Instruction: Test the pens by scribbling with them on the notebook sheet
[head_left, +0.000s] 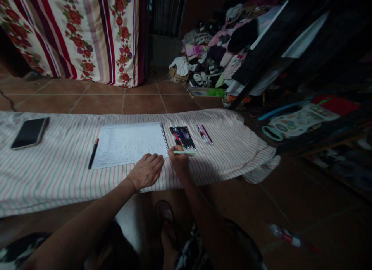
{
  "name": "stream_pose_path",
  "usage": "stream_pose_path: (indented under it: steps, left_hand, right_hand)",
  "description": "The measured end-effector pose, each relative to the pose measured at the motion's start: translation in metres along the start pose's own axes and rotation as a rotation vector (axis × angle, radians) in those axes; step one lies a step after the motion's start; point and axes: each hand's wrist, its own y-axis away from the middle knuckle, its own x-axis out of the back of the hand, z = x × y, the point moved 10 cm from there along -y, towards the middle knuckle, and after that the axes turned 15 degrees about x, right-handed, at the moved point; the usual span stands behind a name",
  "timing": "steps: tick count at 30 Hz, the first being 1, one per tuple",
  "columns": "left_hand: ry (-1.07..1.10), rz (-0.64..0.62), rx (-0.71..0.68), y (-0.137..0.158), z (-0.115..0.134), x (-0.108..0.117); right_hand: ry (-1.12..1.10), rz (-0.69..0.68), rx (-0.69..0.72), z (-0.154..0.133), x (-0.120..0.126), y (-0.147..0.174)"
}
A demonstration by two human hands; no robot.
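The left hand (147, 171) is lying open across the near edge of the notebook (128, 142), gripping nothing, probably steadying it against sliding on the cloth-covered table (232, 153). The right hand (178, 157) is pinching one end of the green pen (187, 152), its grip closed, leaving the rest projecting just beside the dark pens (183, 137), which are lying in a row, presumably for easy reach
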Motion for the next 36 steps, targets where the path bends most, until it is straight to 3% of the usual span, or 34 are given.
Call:
stream_pose_path:
  steps: [13,22,36]
  left_hand:
    - [-0.097,-0.009,0.01,-0.001,0.001,-0.004]
    - [-0.112,-0.029,0.012,-0.001,0.002,-0.003]
    - [-0.159,0.006,0.005,-0.001,0.002,-0.002]
  right_hand:
    - [0.195,-0.048,0.116,-0.011,-0.004,-0.003]
    - [0.199,-0.074,0.156,-0.009,-0.008,-0.005]
    - [0.201,-0.058,0.119,-0.008,-0.007,-0.005]
